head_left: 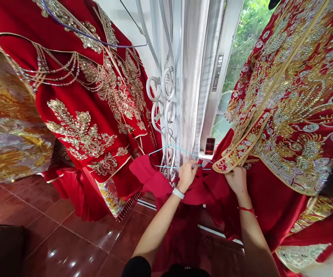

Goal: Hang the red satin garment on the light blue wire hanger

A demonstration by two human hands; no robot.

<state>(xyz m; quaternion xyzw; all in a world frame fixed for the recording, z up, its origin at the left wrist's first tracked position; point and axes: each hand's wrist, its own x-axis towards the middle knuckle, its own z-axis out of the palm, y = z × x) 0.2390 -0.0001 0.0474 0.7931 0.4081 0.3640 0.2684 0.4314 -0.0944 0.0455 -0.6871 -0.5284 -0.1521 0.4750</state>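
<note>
Window behind; left hand [187, 174] pinches level blue hanger [172, 157], right hand [236, 180] grips red cloth [203, 192].

readable text: none
red garments [97, 115]: gold and silver embroidery only, no lettering
small dark object on window sill [210, 146]: blurred, nothing legible
window frame latch [217, 72]: no marks legible
wristband [178, 193]: plain white, no print

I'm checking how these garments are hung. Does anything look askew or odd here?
The light blue hanger held by the left hand lies tilted, with red cloth bunched unevenly over it. The right hand grips the cloth beside it. Nothing looks torn.
</note>
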